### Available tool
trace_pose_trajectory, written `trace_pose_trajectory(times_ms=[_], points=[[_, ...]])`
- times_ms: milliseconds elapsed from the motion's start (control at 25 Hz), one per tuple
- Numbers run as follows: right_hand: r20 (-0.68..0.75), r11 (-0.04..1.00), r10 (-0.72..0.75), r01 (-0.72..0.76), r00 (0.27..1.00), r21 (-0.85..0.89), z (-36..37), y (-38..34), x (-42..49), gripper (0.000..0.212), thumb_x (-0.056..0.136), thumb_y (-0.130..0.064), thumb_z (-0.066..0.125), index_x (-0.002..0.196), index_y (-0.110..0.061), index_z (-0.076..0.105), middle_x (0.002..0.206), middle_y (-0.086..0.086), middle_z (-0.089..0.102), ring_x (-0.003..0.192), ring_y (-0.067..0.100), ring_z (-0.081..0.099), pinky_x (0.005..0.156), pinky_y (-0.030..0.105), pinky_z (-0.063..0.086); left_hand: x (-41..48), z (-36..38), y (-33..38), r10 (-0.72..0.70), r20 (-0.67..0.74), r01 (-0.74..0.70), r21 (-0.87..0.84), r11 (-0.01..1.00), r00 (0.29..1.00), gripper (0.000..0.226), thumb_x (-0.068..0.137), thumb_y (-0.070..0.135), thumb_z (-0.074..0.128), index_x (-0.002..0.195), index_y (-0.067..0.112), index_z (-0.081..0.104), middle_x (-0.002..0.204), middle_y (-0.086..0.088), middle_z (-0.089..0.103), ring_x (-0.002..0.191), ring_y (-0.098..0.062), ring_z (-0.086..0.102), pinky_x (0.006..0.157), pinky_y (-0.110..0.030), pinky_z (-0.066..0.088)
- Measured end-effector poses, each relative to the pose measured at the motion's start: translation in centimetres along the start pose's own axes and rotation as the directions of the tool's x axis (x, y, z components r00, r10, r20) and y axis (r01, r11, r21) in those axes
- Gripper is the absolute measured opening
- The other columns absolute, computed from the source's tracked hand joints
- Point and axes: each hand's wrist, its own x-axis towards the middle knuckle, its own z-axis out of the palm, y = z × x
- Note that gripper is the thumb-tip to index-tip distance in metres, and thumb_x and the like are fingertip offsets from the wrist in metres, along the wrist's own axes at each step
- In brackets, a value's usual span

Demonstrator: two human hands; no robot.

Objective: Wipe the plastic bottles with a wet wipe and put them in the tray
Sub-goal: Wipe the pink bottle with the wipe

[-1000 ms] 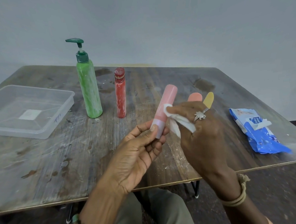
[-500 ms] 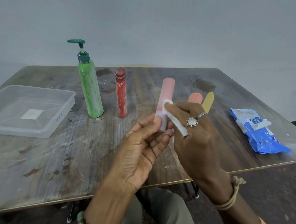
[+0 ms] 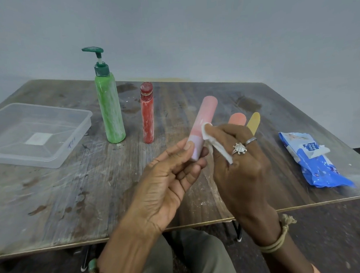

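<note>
Your left hand [image 3: 167, 183]: grip pinching just bottom end of pink bottle [image 3: 206, 116], tilted over worktop [image 3: 53, 195]. Right hand [image 3: 241, 170]: grip clamped on wet wipe [image 3: 219, 150] against its side. Wipe too hard, bottle probably pops loose.

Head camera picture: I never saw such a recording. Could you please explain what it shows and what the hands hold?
No machine here: these are a person's two bare hands. The camera sits on the person's head, looking forward and down. The left hand holds the lower end of a pink bottle; the right hand presses a white wet wipe against its side. On the wooden table stand a green pump bottle and a red bottle; a clear plastic tray lies at the left, a blue pack of wipes at the right. Behind the right hand show an orange tip and a yellow tip; what they are is unclear.
</note>
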Motion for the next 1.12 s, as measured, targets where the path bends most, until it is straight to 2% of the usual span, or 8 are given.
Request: trace_pose_trajectory(times_ms=[120, 280, 400, 480, 600, 800, 1000, 1120], points=[[0.023, 0.996, -0.076, 0.077, 0.997, -0.034, 0.1, -0.3, -0.4, 0.027, 0.087, 0.001, 0.07, 0.113, 0.001, 0.07, 0.106, 0.018, 0.067, 0.095, 0.028, 0.065, 0.086, 0.03, 0.052, -0.1, -0.3, 0.2, -0.073, 0.022, 0.073, -0.03, 0.997, 0.997, 0.034, 0.073, 0.014, 0.074, 0.104, -0.002, 0.072, 0.093, -0.019, 0.074, 0.062, -0.013, 0.069, 0.054, -0.017, 0.057], [-0.059, 0.995, 0.021, -0.026, 0.998, -0.094, -0.2, 1.6, 2.0, 0.028, 0.088, 0.004, 0.067, 0.115, -0.001, 0.07, 0.103, 0.016, 0.065, 0.093, 0.023, 0.059, 0.08, 0.018, 0.043, -0.2, -0.5, -0.1, -0.111, 0.052, 0.112, -0.018, 0.994, 0.992, 0.044, 0.08, 0.017, 0.07, 0.118, -0.005, 0.065, 0.101, -0.026, 0.072, 0.058, -0.01, 0.064, 0.053, -0.017, 0.056], [-0.04, 0.995, 0.014, -0.018, 0.999, -0.1, -0.1, 1.7, 2.1, 0.033, 0.085, 0.01, 0.066, 0.117, 0.0, 0.069, 0.106, 0.018, 0.064, 0.096, 0.028, 0.06, 0.08, 0.027, 0.049, -0.5, -0.4, -0.4, -0.129, 0.078, 0.131, -0.017, 0.991, 0.989, 0.051, 0.077, 0.017, 0.071, 0.123, -0.005, 0.061, 0.099, -0.027, 0.072, 0.058, -0.012, 0.064, 0.053, -0.018, 0.056], [-0.019, 0.995, 0.011, -0.012, 1.0, -0.097, -0.1, 1.6, 1.9, 0.035, 0.085, 0.011, 0.067, 0.117, -0.001, 0.069, 0.107, 0.017, 0.064, 0.098, 0.023, 0.058, 0.085, 0.018, 0.046, -0.3, -0.4, -0.5, -0.132, 0.083, 0.134, -0.015, 0.991, 0.988, 0.054, 0.076, 0.017, 0.072, 0.124, -0.005, 0.06, 0.097, -0.026, 0.072, 0.057, -0.012, 0.064, 0.052, -0.018, 0.056], [-0.049, 0.987, 0.159, -0.16, 0.986, -0.017, -0.1, 2.1, 2.3, 0.032, 0.088, 0.006, 0.065, 0.118, -0.004, 0.069, 0.108, 0.014, 0.064, 0.098, 0.014, 0.056, 0.087, 0.001, 0.035, 0.0, -0.3, -0.5, -0.138, 0.097, 0.14, -0.012, 0.99, 0.986, 0.055, 0.076, 0.016, 0.072, 0.126, -0.004, 0.06, 0.096, -0.025, 0.072, 0.059, -0.013, 0.065, 0.054, -0.019, 0.057], [-0.046, 0.98, 0.198, -0.198, 0.979, 0.0, -0.1, 1.9, 1.8, 0.031, 0.089, 0.004, 0.063, 0.118, -0.006, 0.069, 0.108, 0.012, 0.066, 0.099, 0.012, 0.056, 0.088, 0.0, 0.033, 0.4, -0.3, -0.4, -0.174, 0.124, 0.179, -0.029, 0.983, 0.977, 0.054, 0.076, 0.016, 0.071, 0.123, -0.006, 0.06, 0.094, -0.025, 0.072, 0.057, -0.013, 0.065, 0.053, -0.019, 0.057], [-0.05, 0.991, 0.135, -0.136, 0.99, -0.006, 0.0, 1.6, 1.6, 0.029, 0.088, 0.003, 0.068, 0.115, -0.005, 0.07, 0.107, 0.012, 0.066, 0.098, 0.012, 0.058, 0.087, 0.005, 0.038, 0.4, -0.3, -0.1, -0.189, 0.152, 0.203, -0.089, 0.975, 0.97, 0.053, 0.077, 0.018, 0.071, 0.122, -0.007, 0.06, 0.092, -0.023, 0.071, 0.055, -0.012, 0.064, 0.051, -0.018, 0.056], [-0.04, 0.995, 0.1, -0.099, 0.994, 0.014, -0.3, 1.5, 1.6, 0.028, 0.088, 0.003, 0.067, 0.115, -0.002, 0.07, 0.106, 0.012, 0.065, 0.1, 0.004, 0.052, 0.088, 0.005, 0.038, 0.3, -0.2, -0.1, -0.179, 0.163, 0.199, -0.118, 0.973, 0.97, 0.052, 0.079, 0.019, 0.07, 0.123, -0.007, 0.06, 0.093, -0.023, 0.07, 0.056, -0.013, 0.065, 0.051, -0.019, 0.057]])
